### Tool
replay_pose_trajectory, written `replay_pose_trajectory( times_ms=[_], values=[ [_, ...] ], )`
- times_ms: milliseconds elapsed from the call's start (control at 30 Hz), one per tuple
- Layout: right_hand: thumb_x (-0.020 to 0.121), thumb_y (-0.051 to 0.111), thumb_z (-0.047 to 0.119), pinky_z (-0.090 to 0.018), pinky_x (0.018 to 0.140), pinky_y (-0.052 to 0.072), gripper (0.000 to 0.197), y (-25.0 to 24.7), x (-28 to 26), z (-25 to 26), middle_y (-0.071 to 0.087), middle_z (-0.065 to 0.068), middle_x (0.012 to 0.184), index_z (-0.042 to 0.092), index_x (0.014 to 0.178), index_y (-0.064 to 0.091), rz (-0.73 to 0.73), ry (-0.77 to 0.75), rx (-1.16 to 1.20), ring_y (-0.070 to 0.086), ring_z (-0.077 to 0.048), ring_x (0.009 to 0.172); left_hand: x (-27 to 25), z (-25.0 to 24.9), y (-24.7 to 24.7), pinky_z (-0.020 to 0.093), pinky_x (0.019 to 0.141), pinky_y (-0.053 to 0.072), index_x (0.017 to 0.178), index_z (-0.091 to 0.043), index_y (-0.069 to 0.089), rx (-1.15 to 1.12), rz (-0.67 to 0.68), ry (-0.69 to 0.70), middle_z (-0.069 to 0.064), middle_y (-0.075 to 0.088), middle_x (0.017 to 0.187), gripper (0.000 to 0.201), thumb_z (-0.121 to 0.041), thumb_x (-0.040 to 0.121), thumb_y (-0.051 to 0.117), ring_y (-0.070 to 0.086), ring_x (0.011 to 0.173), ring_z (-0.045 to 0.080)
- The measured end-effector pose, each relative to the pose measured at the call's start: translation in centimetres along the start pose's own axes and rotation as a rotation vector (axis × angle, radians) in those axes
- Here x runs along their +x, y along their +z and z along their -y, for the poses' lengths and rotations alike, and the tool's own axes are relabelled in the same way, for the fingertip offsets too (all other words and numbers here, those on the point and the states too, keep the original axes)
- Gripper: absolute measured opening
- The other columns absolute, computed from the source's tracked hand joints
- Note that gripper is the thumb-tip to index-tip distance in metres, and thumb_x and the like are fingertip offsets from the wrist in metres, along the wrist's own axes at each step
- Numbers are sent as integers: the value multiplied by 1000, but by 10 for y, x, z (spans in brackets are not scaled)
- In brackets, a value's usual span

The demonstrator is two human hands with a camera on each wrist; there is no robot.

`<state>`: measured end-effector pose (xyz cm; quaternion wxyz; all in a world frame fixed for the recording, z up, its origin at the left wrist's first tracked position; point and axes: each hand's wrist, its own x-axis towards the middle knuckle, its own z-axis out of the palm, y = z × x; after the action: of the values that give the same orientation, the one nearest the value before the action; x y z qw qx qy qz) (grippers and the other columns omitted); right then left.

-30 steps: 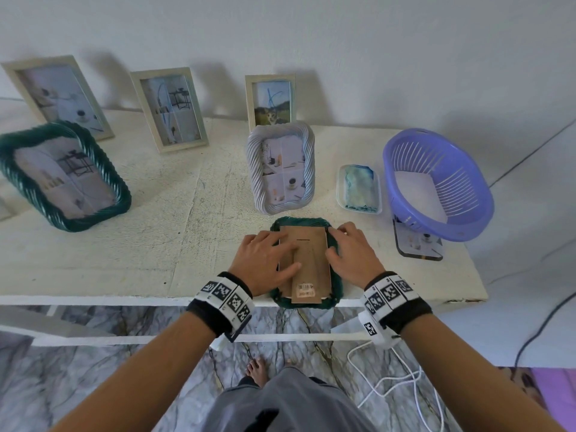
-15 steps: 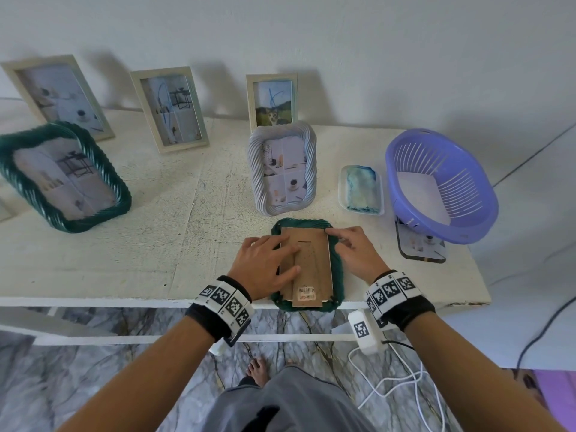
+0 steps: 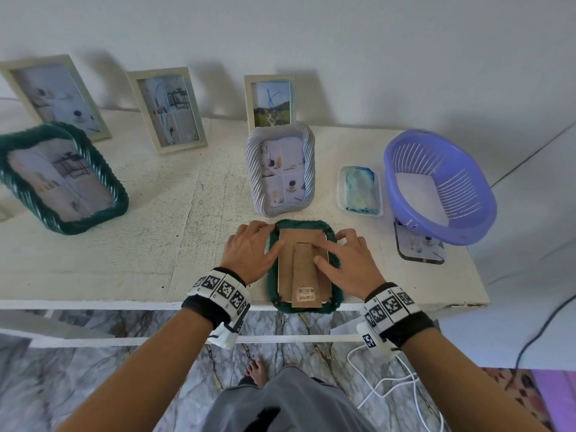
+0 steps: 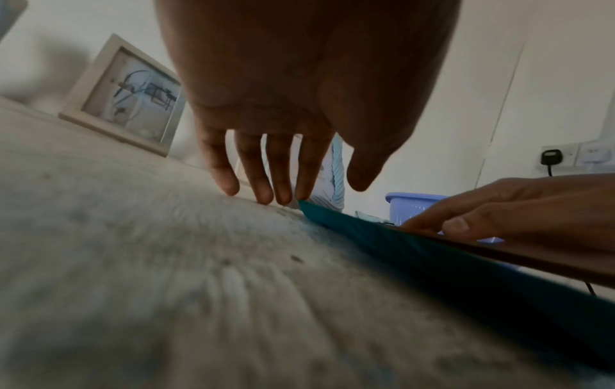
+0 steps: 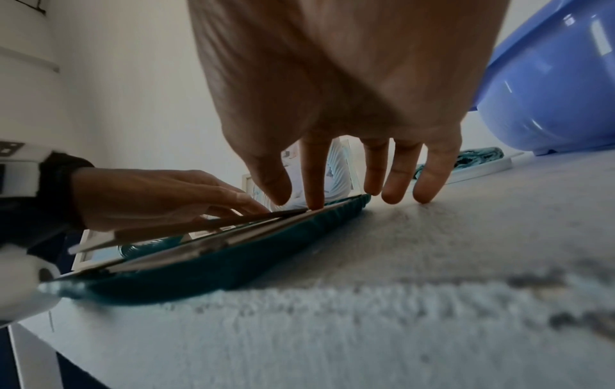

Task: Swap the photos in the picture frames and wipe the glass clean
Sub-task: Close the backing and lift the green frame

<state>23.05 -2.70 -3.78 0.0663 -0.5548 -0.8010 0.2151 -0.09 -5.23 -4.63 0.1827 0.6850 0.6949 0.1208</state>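
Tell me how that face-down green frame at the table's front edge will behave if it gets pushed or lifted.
The green frame overhangs the table edge, so a push toward the person could probably tip it off. Its cardboard backing looks thin and likely flexes if pried. It seems to hold glass, so it is probably fragile if dropped. Both the left hand and right hand press on it.

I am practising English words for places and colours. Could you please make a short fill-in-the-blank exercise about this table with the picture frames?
1. The small green frame under both hands lies face ____.
2. The basket at the right end of the table is ____ in colour.
3. The cloth dish stands between the basket and the ____ ribbed frame.
4. The barcode sticker is on the frame's ____ backing.

Missing words: down; purple; grey; cardboard
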Motion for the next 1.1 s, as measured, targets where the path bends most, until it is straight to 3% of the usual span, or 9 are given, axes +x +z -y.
replay_pose_trajectory(
  times_ms=[200,367,600,700,767,833,933,1033,1100],
  values=[
    [92,55,44,-42,96,42,40,3,-1,1,37,-6,126,39,132,54,-6,1,19,37,-24,107,-3,-4,1,43,106,35,148,-20,39,125,80,22,0,40,151,61,-56,99,33,36,135,25],
    [92,56,42,-41,97,42,40,5,-1,1,35,-6,126,39,131,54,-18,-5,48,37,-24,107,-2,-6,5,48,109,28,147,-31,42,-32,123,-47,-1,37,150,73,-70,88,25,30,137,26],
    [92,55,41,-41,97,41,41,6,-4,1,35,-8,129,39,133,52,-27,-12,40,37,-25,111,-2,-6,3,47,108,33,144,-29,45,-96,86,-53,-3,44,145,93,-80,73,13,36,133,23],
    [93,51,45,-42,96,40,43,4,-4,5,38,-9,130,38,135,49,-7,-6,-80,37,-30,115,-2,-8,2,42,104,40,140,-22,51,-271,85,-63,5,52,137,76,-71,85,34,47,124,25],
    [93,45,53,-42,94,40,46,1,-5,13,40,-9,131,35,136,47,-2,-2,-195,38,-32,116,-4,-11,-3,37,100,45,130,-22,57,-559,36,-150,5,60,128,50,-56,96,48,57,115,21],
    [93,36,61,-42,92,41,52,-1,-7,23,43,-7,131,30,133,48,-5,19,-241,40,-30,114,-7,-18,-12,38,96,48,120,-23,61,-873,-10,-275,-1,65,121,37,-50,99,47,61,111,18],
    [93,29,68,-40,92,45,63,-6,-9,40,50,-6,130,23,134,47,39,53,-96,47,-26,113,-13,-32,-28,38,91,48,118,-23,63,-1129,-76,-344,-3,67,118,41,-52,101,39,62,109,15],
    [85,37,76,-38,99,46,81,-18,-10,57,52,-2,138,26,149,30,107,96,288,53,-21,120,-18,-44,-42,34,92,45,117,-26,65,-1191,-177,-314,-10,67,117,46,-55,102,33,60,110,8],
    [79,46,76,-34,101,46,85,-25,-10,65,54,4,137,30,150,30,150,124,548,55,-14,120,-21,-53,-50,34,94,47,119,-27,65,-1230,-204,-255,-12,68,117,47,-56,101,32,62,110,6]
  ],
)
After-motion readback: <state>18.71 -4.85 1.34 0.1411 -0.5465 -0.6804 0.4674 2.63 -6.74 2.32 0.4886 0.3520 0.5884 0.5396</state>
